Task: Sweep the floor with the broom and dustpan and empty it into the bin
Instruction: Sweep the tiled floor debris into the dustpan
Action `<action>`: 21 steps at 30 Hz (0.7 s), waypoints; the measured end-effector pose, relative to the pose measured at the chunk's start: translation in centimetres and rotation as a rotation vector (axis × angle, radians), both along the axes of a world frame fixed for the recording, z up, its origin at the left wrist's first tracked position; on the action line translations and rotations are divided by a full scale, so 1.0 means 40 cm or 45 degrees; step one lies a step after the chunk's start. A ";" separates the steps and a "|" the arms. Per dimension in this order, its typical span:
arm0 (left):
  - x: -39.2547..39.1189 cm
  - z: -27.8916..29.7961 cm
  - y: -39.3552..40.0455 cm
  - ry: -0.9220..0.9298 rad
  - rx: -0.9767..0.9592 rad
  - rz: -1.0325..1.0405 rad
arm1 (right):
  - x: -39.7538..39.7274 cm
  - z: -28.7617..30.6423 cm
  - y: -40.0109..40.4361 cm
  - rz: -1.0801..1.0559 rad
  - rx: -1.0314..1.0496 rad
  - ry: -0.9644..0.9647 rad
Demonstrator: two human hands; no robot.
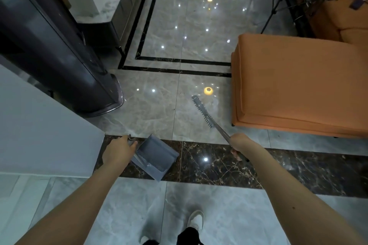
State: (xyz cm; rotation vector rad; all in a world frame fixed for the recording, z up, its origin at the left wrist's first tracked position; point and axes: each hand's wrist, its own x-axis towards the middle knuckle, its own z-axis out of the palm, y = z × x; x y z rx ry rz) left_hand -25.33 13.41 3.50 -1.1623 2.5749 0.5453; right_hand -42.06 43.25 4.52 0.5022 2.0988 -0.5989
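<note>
Glossy marble floor (pixel 199 26) with dark inlaid borders fills the room, and the orange sofa (pixel 298 85) serves as the landmark at its right side. Left of the sofa's near corner, the broom (pixel 203 112) reaches out over the tiles, its toothed grey head close to a yellow light reflection on the floor; whether the head touches the tiles cannot be told. The right hand (pixel 240 143) grips the broom's metal handle, fingers curled round it, just in front of the sofa's near edge. Well to the left of the sofa, the grey dustpan (pixel 157 157) hangs over the dark marble strip, its comb-edged mouth tilted up; the left hand (pixel 117 151) holds its handle with fingers wrapped round it. Farther left stand a dark cylindrical tower unit (pixel 59 55) and a white wall corner (pixel 39 125). No bin is in view.

Judging from this, sweeping is at an early stage: small dark specks lie on the tiles beside the sofa. The next move likely calls for lowering the pan flat and drawing the specks toward it.
</note>
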 end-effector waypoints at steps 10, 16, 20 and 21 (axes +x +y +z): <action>-0.069 -0.035 -0.084 0.185 0.258 0.359 | -0.149 -0.059 -0.097 0.062 0.043 0.051; -0.156 -0.091 -0.178 0.191 0.310 0.403 | -0.282 -0.098 -0.234 0.019 0.013 0.059; -0.235 -0.132 -0.244 0.170 0.354 0.394 | -0.385 -0.119 -0.341 0.022 -0.054 -0.009; -0.263 -0.133 -0.261 0.158 0.358 0.409 | -0.419 -0.127 -0.374 -0.002 -0.076 -0.034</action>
